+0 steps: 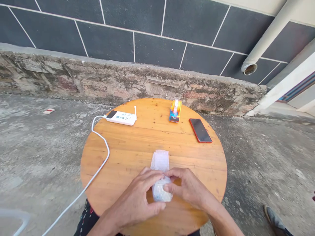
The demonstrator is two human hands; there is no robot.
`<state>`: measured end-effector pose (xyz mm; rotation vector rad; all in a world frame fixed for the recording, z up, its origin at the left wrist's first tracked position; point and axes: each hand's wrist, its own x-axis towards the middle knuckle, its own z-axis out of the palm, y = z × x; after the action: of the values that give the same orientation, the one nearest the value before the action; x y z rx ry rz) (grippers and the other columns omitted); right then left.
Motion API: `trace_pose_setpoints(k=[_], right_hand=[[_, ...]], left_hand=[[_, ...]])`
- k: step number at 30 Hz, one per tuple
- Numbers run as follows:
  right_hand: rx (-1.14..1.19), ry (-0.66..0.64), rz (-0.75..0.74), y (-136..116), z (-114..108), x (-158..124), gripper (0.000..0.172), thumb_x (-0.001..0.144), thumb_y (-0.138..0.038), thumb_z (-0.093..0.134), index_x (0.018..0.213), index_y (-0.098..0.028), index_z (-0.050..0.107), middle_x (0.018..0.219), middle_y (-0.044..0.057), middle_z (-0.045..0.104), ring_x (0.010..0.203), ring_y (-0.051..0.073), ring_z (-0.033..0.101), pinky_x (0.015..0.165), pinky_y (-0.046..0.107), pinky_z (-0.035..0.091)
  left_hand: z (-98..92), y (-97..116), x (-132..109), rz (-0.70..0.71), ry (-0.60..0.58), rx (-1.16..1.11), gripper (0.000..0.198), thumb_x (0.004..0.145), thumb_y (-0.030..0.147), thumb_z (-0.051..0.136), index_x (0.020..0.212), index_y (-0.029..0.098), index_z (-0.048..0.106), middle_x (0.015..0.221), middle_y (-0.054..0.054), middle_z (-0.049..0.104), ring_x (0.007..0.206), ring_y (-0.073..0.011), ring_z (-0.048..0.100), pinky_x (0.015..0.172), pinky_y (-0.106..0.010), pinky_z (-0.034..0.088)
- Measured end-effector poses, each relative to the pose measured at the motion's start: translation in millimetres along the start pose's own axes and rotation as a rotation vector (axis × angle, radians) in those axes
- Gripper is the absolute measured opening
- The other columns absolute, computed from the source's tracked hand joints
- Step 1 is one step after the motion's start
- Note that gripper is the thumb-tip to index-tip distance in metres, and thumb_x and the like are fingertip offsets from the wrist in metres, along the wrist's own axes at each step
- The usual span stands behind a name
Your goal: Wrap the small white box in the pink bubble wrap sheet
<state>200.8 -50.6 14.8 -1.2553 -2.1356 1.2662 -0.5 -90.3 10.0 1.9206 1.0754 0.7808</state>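
Observation:
A small bundle [161, 190] wrapped in whitish see-through packing film, which looks like bubble wrap, is between my hands near the front of the round table. A loose flap of the wrap [160, 160] stretches away from it, flat on the wood. My left hand [139, 193] curves around the bundle's left side, fingers at its far end and thumb low by its near end. On the other side, my right hand [185, 186] grips it with thumb and forefinger on the film. What is inside the wrapping cannot be made out.
On the wooden table [118, 147] are a yellow-and-blue tape dispenser [175, 111], a red-edged phone [200, 130] and a white device [121, 117]. Its white cable [109, 152] drops over the left edge. A shoe [273, 216] shows at lower right. A stone-based wall stands behind.

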Motion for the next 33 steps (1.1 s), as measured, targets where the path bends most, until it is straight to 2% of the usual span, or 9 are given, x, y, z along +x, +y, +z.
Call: trace_pose_setpoints(k=[7,10,13,19,23,25,28,30,33], right_hand=[[0.081,-0.126,0.004,3,-7,12,0.024,0.080,-0.037,0.065,0.092,-0.018,0.073,0.080,-0.001,0.068,0.073,0.015,0.057,0.066,0.023,0.042],[0.093,-0.174,0.009,10,-8,18,0.026,0.080,-0.039,0.064,0.088,-0.016,0.072,0.071,-0.002,0.064,0.066,0.013,0.053,0.060,0.021,0.039],[0.043,-0.192,0.001,10,-9,22,0.025,0.081,-0.039,0.063,0.086,-0.016,0.072,0.069,-0.003,0.061,0.063,0.012,0.051,0.056,0.020,0.036],[-0.084,-0.145,-0.127,-5,-12,22,0.019,0.083,-0.036,0.062,0.081,-0.019,0.070,0.079,-0.002,0.061,0.068,0.012,0.053,0.058,0.020,0.038],[-0.201,-0.051,-0.108,-11,-8,7,0.022,0.089,-0.033,0.053,0.103,-0.022,0.066,0.093,0.003,0.067,0.081,0.017,0.059,0.072,0.027,0.044],[-0.241,0.012,-0.096,-11,-5,-3,0.031,0.089,-0.035,0.053,0.117,-0.023,0.060,0.105,0.006,0.067,0.093,0.022,0.060,0.081,0.032,0.044],[-0.269,0.019,-0.105,-10,-1,-15,0.054,0.082,-0.041,0.064,0.131,-0.027,0.049,0.122,0.008,0.061,0.107,0.026,0.056,0.089,0.037,0.043],[-0.276,0.016,-0.103,-10,2,-18,0.058,0.079,-0.040,0.068,0.132,-0.028,0.048,0.123,0.007,0.061,0.108,0.026,0.056,0.091,0.037,0.042],[-0.287,0.023,-0.094,-11,4,-16,0.047,0.080,-0.032,0.066,0.125,-0.028,0.054,0.114,0.005,0.065,0.104,0.024,0.058,0.089,0.035,0.043]], left_hand=[[1.2,-12,-4,-0.055,0.006,0.061,0.059,0.071,0.009,0.062,0.125,0.032,0.051,0.129,-0.001,0.051,0.117,-0.0208,0.048,0.101,-0.033,0.039],[3.6,-14,-7,-0.075,0.062,0.106,0.066,0.072,0.010,0.063,0.131,0.032,0.043,0.124,-0.001,0.054,0.113,-0.0215,0.050,0.098,-0.035,0.041],[7.3,-14,-10,-0.049,0.094,0.168,0.074,0.071,0.011,0.065,0.135,0.033,0.037,0.128,-0.002,0.053,0.116,-0.0231,0.047,0.099,-0.037,0.040],[7.8,-11,-7,0.022,0.070,0.156,0.059,0.074,0.006,0.059,0.128,0.027,0.047,0.122,-0.002,0.058,0.111,-0.0211,0.049,0.097,-0.035,0.041],[-1.7,-6,1,0.004,0.024,0.090,0.054,0.073,0.007,0.061,0.122,0.029,0.054,0.117,-0.001,0.061,0.107,-0.0207,0.051,0.093,-0.033,0.042],[-5.7,-5,5,-0.009,0.002,0.075,0.054,0.072,0.009,0.062,0.122,0.029,0.055,0.116,-0.001,0.062,0.105,-0.0209,0.052,0.092,-0.033,0.042],[-7.8,-4,8,-0.033,-0.008,0.066,0.052,0.073,0.012,0.063,0.121,0.029,0.056,0.115,-0.001,0.063,0.104,-0.0214,0.053,0.092,-0.033,0.043],[-8.0,-5,7,-0.047,-0.006,0.060,0.053,0.073,0.012,0.063,0.123,0.028,0.056,0.116,-0.001,0.063,0.106,-0.0214,0.053,0.093,-0.034,0.042],[-10.6,-7,1,-0.074,-0.024,0.025,0.062,0.070,0.012,0.065,0.128,0.029,0.051,0.125,-0.002,0.058,0.114,-0.0220,0.049,0.099,-0.035,0.039]])
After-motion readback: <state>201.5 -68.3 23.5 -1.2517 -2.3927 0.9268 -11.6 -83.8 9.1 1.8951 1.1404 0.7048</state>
